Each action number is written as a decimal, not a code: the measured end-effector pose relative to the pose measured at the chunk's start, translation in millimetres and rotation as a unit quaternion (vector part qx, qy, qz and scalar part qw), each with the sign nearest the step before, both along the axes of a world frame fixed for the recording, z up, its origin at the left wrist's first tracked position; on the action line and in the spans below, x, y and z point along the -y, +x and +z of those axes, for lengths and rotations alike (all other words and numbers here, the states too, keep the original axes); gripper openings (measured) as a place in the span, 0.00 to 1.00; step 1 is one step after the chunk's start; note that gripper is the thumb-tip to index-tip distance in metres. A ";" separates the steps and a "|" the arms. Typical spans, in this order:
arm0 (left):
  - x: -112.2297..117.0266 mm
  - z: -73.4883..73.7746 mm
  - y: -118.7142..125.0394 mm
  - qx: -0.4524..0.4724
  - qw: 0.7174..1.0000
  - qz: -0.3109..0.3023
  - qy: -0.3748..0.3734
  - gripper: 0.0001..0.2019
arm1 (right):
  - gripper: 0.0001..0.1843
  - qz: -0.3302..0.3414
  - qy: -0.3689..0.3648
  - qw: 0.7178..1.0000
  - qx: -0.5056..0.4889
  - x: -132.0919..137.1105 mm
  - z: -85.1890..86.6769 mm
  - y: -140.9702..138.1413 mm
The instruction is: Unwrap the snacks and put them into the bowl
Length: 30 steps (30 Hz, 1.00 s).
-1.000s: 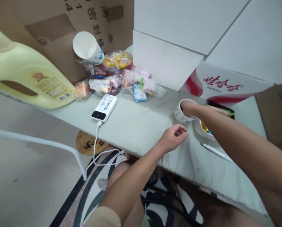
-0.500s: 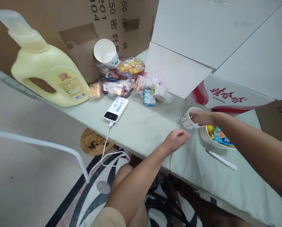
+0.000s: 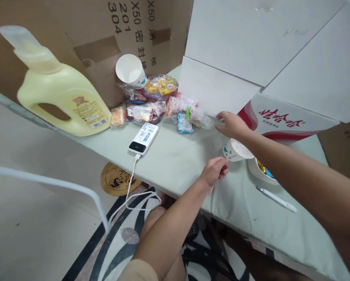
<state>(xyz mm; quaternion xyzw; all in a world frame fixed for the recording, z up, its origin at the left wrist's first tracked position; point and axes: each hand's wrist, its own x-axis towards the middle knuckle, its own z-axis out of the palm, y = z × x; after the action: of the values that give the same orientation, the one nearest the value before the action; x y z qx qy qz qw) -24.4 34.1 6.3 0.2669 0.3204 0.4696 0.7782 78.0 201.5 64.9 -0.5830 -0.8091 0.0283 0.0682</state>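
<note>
My right hand [image 3: 233,124] reaches over a small paper cup [image 3: 236,150] toward the heap of wrapped snacks [image 3: 166,105]; its fingertips touch the clear wrapper at the heap's right end, fingers loosely apart. My left hand [image 3: 214,171] rests on the pale table cover [image 3: 175,156] just left of the cup, fingers curled in, with nothing visible in them. A white bowl [image 3: 258,171] holding coloured sweets sits right of the cup, partly hidden by my right forearm.
A yellow detergent jug [image 3: 60,101] stands at the left. A second paper cup [image 3: 131,71] leans on the snacks. A white power bank [image 3: 143,138] with its cable lies mid-table, a white pen [image 3: 276,199] at the right. Cardboard boxes [image 3: 268,58] line the back.
My right hand left the paper cup's rim and moved up and left to the snack heap. My left hand shifted slightly toward the cup. The view barely moved.
</note>
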 end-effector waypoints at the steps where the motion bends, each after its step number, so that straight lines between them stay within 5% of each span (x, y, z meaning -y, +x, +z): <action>1: -0.9 0.2 1.0 -0.001 1.000 0.005 -0.003 0.15 | 0.29 0.021 0.002 1.000 0.003 -6.1 -2.8 -18.0; 5: -4.8 -1.0 0.1 0.000 1.000 0.021 -0.006 0.16 | 0.43 0.037 -0.042 0.998 0.001 -34.6 -21.3 -75.5; 9: -8.6 -2.1 -10.6 0.056 0.998 0.025 0.023 0.17 | 0.42 -0.003 -0.084 0.996 0.013 -48.3 -41.0 -92.2; 17: -5.6 3.4 -20.5 0.095 0.994 0.050 0.026 0.17 | 0.27 -0.004 -0.016 1.000 -0.001 -18.8 -35.3 -74.0; 23: -2.0 -0.1 -21.4 0.063 0.993 0.089 0.052 0.20 | 0.26 -0.054 -0.040 0.969 -0.239 2.7 -7.7 -55.0; 27: -7.5 -6.4 -25.9 -0.010 0.968 0.252 0.021 0.24 | 0.23 -0.051 -0.005 0.933 -0.356 49.3 3.0 -18.5; 29: -10.0 -7.5 -25.3 -0.019 0.970 0.242 0.016 0.22 | 0.25 -0.055 0.003 0.928 -0.367 82.9 -1.5 -2.6; 30: -11.0 -7.6 -23.6 0.001 0.984 0.179 0.019 0.22 | 0.26 -0.063 0.000 0.930 -0.362 99.7 -6.1 2.5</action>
<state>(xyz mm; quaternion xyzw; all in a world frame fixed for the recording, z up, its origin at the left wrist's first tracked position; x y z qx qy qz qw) -47.9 45.1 -1.3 0.2195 0.3535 0.6078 0.6764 80.5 101.8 58.8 -0.5833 -0.6910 0.2328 0.3578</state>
